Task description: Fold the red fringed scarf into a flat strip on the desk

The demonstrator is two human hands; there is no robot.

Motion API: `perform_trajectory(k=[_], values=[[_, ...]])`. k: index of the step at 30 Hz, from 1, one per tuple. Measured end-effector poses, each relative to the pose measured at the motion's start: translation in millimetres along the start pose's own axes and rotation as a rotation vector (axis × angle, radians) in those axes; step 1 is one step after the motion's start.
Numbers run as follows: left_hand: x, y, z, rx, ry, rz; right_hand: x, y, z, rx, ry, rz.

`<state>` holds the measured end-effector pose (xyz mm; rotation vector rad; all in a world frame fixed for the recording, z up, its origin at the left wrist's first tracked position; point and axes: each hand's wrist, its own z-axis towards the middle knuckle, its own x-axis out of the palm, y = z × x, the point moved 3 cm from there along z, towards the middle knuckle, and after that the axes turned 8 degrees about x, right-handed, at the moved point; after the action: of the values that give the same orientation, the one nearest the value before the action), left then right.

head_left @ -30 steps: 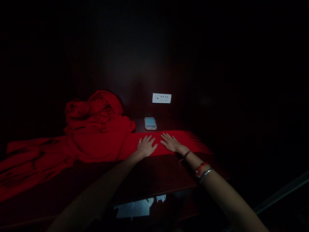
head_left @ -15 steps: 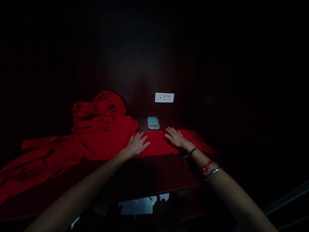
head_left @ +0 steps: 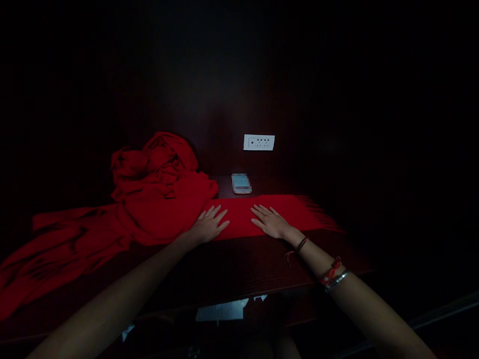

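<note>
Red cloth (head_left: 239,218) lies across the dark worktop (head_left: 239,264), and from my distant post I watch both palms rest on its flat strip. The left hand (head_left: 209,228) sits near where the strip meets the rumpled part; the right hand (head_left: 272,223) sits nearer the fringe (head_left: 321,215). Neither grip clenches anything: both are released, fingers spread, palms down. Placed apart like that, I judge, they spread light pressure over a stretch of fabric and keep it from bunching between them. The phone (head_left: 241,185) lies just beyond the strip's far edge, below the wall socket (head_left: 259,142), perhaps to leave the cloth unobstructed.

The strip looks matte, soft and woven, ending in thin loose strands. Left of it, the heap (head_left: 155,169) piles into rounded folds with deep shadowed creases; I can't tell whether it is all one piece. The worktop shows faint wood grain. On the right forearm, a knotted red cord (head_left: 333,271) sits against a shiny metal bangle (head_left: 338,281).
</note>
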<state>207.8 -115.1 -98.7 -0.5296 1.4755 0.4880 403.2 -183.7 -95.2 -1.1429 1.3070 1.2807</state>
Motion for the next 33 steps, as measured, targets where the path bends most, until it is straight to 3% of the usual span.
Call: perform_trajectory(k=[6, 10, 13, 18, 22, 27, 33], values=[[-1.4, 0, 2, 0.089, -0.171, 0.128, -4, -2, 1, -0.032, -0.044, 0.028], [-10.3, -6, 1, 0.178, -0.258, 0.213, -11, 5, 0, -0.119, -0.116, 0.063], [-13.6, -8, -1, 0.207, -0.292, 0.238, -11, 15, -2, -0.198, -0.102, 0.071], [-7.8, -8, -1, 0.250, -0.183, 0.182, -3, 17, -3, -0.198, 0.021, 0.006], [-3.8, -6, -2, 0.234, -0.114, 0.092, -5, 12, -4, -0.144, 0.031, -0.023], [-2.2, -5, -1, 0.201, -0.089, 0.038, -8, 22, -10, -0.218, -0.017, 0.005], [-2.9, -5, -1, 0.203, -0.077, 0.049, -4, 22, -12, -0.200, 0.064, -0.006]])
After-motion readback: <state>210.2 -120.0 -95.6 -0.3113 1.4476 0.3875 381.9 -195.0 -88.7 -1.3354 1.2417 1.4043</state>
